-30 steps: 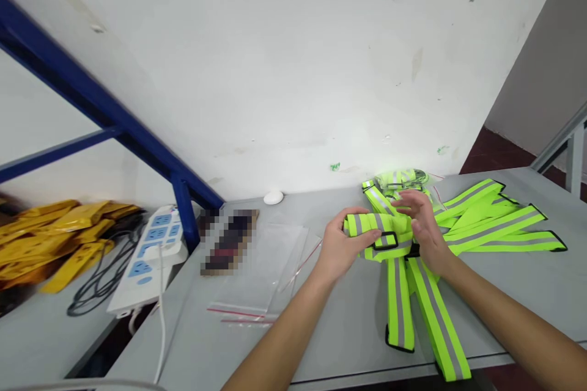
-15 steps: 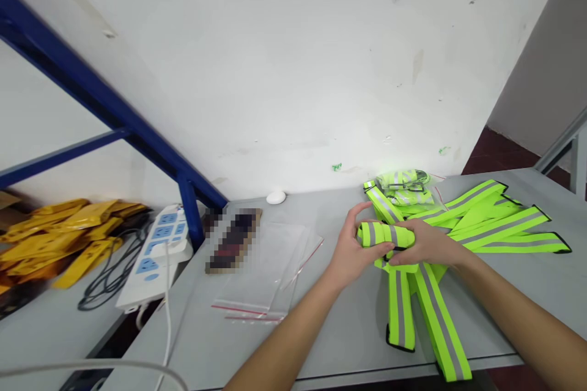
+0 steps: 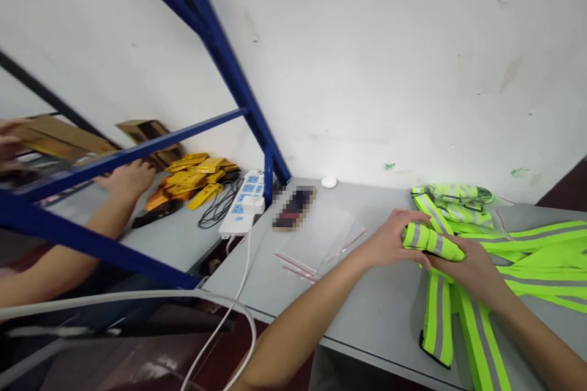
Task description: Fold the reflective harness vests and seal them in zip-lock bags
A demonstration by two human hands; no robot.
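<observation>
A rolled yellow-green strap (image 3: 431, 241) with grey reflective stripes is held above the table between both hands. My left hand (image 3: 398, 238) grips its left end, fingers behind and thumb in front. My right hand (image 3: 472, 266) is wrapped round its lower right side. Loose straps of the same kind (image 3: 541, 278) spread over the table beneath and to the right, and some hang toward the front edge. Behind the hands, near the wall, lie folded straps in clear bags (image 3: 461, 195).
Clear bags (image 3: 321, 241), a blurred-out flat object (image 3: 295, 209) and a white oval item (image 3: 329, 182) lie on the grey table (image 3: 367, 324). Left are a power strip (image 3: 243, 204), cables, a blue frame (image 3: 220, 55), yellow packets (image 3: 197, 177) and another person's arms (image 3: 105, 214).
The view has swung left, bringing another person's arms and cardboard boxes into sight. Both my hands still hold the rolled strap, which is tilted a little more down to the right.
</observation>
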